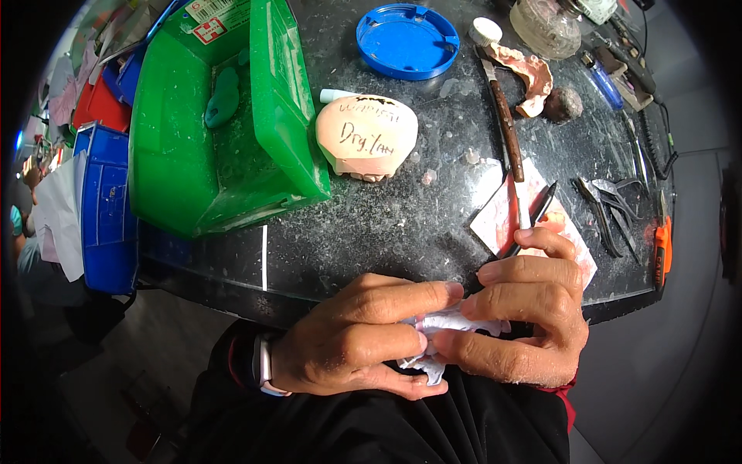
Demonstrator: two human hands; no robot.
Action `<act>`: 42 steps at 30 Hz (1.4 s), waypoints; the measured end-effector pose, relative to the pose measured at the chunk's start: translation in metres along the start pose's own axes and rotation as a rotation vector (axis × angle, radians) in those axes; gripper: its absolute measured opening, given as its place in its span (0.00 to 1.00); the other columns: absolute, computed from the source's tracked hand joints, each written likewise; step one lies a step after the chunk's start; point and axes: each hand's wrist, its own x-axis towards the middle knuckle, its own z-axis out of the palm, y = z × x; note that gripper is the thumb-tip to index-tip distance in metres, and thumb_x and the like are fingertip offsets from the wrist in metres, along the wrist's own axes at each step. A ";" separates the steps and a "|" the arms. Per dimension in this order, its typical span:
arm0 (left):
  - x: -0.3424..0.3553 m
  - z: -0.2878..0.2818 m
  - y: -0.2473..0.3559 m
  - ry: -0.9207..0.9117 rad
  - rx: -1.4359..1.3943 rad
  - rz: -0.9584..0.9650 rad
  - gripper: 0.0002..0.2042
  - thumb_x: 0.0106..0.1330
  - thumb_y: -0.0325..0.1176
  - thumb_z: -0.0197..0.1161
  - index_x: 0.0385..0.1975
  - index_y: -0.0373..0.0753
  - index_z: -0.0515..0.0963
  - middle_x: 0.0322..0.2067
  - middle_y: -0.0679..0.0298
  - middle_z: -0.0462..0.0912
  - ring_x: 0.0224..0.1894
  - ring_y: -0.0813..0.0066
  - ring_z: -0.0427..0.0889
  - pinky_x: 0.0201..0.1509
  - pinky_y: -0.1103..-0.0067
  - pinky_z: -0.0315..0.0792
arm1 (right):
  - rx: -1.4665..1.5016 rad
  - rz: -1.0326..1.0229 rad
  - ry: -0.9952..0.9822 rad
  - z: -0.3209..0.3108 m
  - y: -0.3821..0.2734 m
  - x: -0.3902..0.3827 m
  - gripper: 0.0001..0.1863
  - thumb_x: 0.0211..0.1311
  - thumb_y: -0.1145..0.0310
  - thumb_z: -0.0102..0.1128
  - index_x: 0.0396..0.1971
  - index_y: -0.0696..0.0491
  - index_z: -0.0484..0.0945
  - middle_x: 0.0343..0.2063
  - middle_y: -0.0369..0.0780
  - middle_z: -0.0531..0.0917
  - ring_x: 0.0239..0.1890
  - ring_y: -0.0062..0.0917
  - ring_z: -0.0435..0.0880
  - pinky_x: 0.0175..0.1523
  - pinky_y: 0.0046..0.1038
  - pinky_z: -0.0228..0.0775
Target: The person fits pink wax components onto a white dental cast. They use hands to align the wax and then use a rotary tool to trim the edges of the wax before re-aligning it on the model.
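Note:
My left hand (363, 340) and my right hand (525, 313) meet at the table's near edge. Between them they grip a pale, lavender-white, irregular piece (448, 320), perhaps a dental cast; my fingers cover much of it. Dust clings to my right hand. Beside its outer fingers is a thin black pen-like tool (543, 203); whether those fingers hold it I cannot tell. A knife with a brown handle (506, 127) lies just beyond, its near end reaching the fingertips. Under both tools lies a stained white sheet (570, 241). A cream plaster dental model (367, 135) with handwriting sits farther off.
To the left stands a green bin (290, 100), next to a blue bin (108, 209). At the back are a blue round lid (407, 42), a white cap (485, 31), a pinkish arch-shaped piece (533, 77) and a glass jar (547, 29). Pliers (607, 213) and an orange-handled cutter (662, 251) lie right.

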 end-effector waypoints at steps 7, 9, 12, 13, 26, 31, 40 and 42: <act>-0.002 0.002 0.001 0.015 0.045 0.026 0.30 0.35 0.29 0.78 0.39 0.40 0.66 0.48 0.51 0.72 0.46 0.61 0.77 0.46 0.71 0.74 | 0.049 -0.017 0.000 -0.001 0.004 -0.003 0.11 0.37 0.62 0.65 0.27 0.43 0.83 0.28 0.31 0.78 0.36 0.21 0.77 0.46 0.32 0.63; -0.002 0.001 0.001 0.015 0.065 0.032 0.32 0.35 0.29 0.78 0.41 0.40 0.66 0.48 0.51 0.73 0.45 0.61 0.78 0.46 0.71 0.74 | 0.090 0.023 -0.024 -0.001 0.005 -0.004 0.15 0.31 0.60 0.76 0.23 0.44 0.81 0.27 0.31 0.78 0.36 0.25 0.77 0.50 0.39 0.67; -0.002 0.000 0.001 0.009 0.059 0.047 0.31 0.35 0.29 0.78 0.40 0.40 0.66 0.48 0.51 0.73 0.45 0.61 0.78 0.46 0.71 0.74 | 0.106 0.038 0.042 0.001 0.004 -0.003 0.10 0.39 0.63 0.64 0.26 0.48 0.81 0.29 0.33 0.79 0.36 0.23 0.77 0.44 0.33 0.65; -0.001 0.000 0.002 -0.008 0.074 0.041 0.30 0.35 0.30 0.78 0.39 0.40 0.66 0.48 0.50 0.73 0.45 0.61 0.77 0.46 0.71 0.74 | 0.105 0.040 0.043 0.001 0.005 -0.004 0.10 0.39 0.63 0.64 0.26 0.48 0.81 0.29 0.33 0.79 0.36 0.23 0.77 0.44 0.33 0.65; 0.000 0.000 0.003 -0.015 0.098 0.052 0.29 0.35 0.31 0.79 0.37 0.40 0.67 0.49 0.51 0.72 0.45 0.62 0.77 0.46 0.72 0.75 | 0.067 0.038 -0.085 -0.011 0.002 0.000 0.12 0.34 0.60 0.70 0.25 0.42 0.80 0.32 0.33 0.79 0.38 0.25 0.77 0.49 0.38 0.65; 0.000 0.003 0.001 0.010 0.112 0.065 0.30 0.35 0.30 0.79 0.38 0.40 0.66 0.48 0.52 0.73 0.43 0.63 0.78 0.45 0.72 0.76 | 0.067 0.046 -0.131 -0.008 0.003 0.000 0.15 0.33 0.59 0.74 0.25 0.41 0.80 0.33 0.34 0.80 0.38 0.27 0.76 0.50 0.42 0.65; 0.000 0.001 0.003 -0.012 0.149 0.055 0.30 0.36 0.30 0.79 0.38 0.40 0.66 0.47 0.51 0.73 0.42 0.62 0.78 0.45 0.72 0.76 | 0.057 0.007 -0.071 -0.003 0.008 -0.004 0.17 0.31 0.57 0.75 0.25 0.42 0.79 0.31 0.35 0.80 0.36 0.28 0.77 0.47 0.39 0.65; 0.000 0.001 0.002 -0.013 0.151 0.059 0.30 0.36 0.30 0.79 0.38 0.40 0.66 0.47 0.51 0.73 0.42 0.62 0.78 0.44 0.72 0.76 | 0.103 -0.002 -0.010 -0.002 0.010 -0.006 0.20 0.31 0.56 0.77 0.26 0.44 0.77 0.31 0.36 0.79 0.36 0.29 0.77 0.47 0.38 0.65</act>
